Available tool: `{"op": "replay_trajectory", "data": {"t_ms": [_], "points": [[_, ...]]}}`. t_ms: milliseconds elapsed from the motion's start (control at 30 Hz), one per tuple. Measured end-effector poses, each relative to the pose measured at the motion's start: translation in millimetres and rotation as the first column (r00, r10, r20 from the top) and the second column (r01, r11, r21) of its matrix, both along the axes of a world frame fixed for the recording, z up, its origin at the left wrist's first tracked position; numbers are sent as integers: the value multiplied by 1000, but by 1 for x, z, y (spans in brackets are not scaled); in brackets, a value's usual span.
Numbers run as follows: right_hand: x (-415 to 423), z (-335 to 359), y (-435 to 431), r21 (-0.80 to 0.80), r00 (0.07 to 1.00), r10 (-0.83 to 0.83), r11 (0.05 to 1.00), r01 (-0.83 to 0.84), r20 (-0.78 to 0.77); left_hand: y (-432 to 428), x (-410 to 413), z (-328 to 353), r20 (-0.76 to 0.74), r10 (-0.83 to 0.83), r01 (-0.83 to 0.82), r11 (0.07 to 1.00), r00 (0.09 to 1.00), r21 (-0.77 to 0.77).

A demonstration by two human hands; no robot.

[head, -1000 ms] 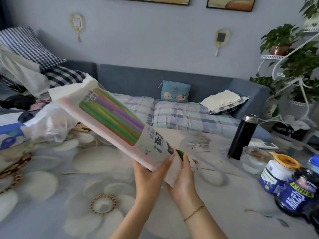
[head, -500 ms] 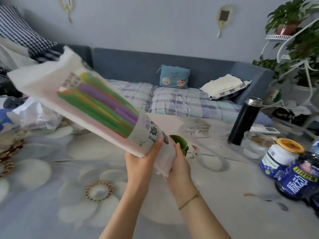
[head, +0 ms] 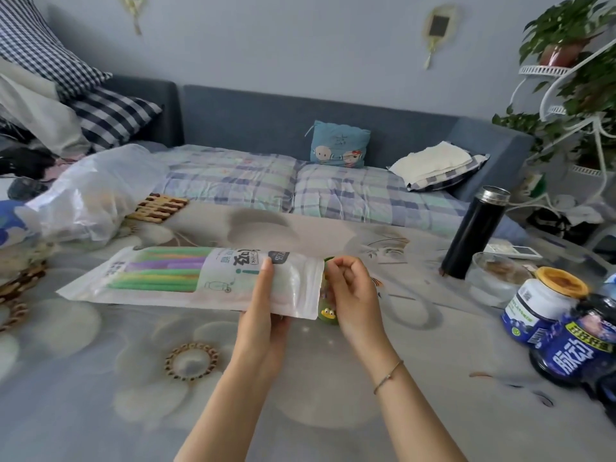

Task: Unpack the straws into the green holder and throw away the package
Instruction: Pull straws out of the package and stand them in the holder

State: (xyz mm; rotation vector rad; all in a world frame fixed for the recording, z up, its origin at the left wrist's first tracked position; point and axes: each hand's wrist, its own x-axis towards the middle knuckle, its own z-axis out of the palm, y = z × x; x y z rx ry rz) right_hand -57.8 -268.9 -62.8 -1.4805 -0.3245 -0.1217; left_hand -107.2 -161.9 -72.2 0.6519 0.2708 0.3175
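White package (head: 230, 278), green, purple straws (head: 160, 278) inside; left hand (head: 263, 305) grips, right hand (head: 350, 291) pinches end.

A blue-grey sofa (head: 300, 128) with plaid bedding stands against a pale wall (head: 300, 45), beside a white plant stand (head: 566, 95).

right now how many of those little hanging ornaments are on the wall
2. The right ornament hangs high above the blue cushion. The left ornament is at the top edge, partly cut off. Others may lie outside the frame.
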Motion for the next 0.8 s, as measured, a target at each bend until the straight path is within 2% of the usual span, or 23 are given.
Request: {"op": "replay_trajectory", "data": {"t_ms": [67,167,200,267,300,333,400,433,567,700,800], "points": [[2,4,-7,32,999,-42,999,42,9,7,1,3,-21,29,-30,998,999,-63],[11,15,-24,178,990,-136,974,142,-44,25,2,6,-40,64,-69,988,997,-141],[13,18,-29,248,988,-119,958,141,-102,28,3,6,-48,67,-74,986,997,-150],[13,19,-26,359,980,22,932,53,-200,24,2,8,-50,35,-43,987,998,-153],[10,18,-20,356,973,98,934,-18,-208,18,3,7,-60,18,-26,989,998,-145],[8,15,-12,286,972,134,955,-75,-192,11,3,8,-64,-8,-1,989,998,-145],[3,13,2,100,989,76,993,-63,-129,0,3,10,-65,-41,31,987,997,-158],[4,14,6,63,996,13,998,-8,-89,-2,4,11,-56,-52,42,984,997,-174],[20,33,-10,133,986,-167,977,168,-15,14,12,11,-41,-14,3,966,999,-260],[43,53,-42,171,952,-305,940,295,38,27,16,9,-64,39,-49,982,997,-180],[65,65,-66,100,888,-450,891,442,89,29,17,9,-43,70,-76,986,997,-149]]}}
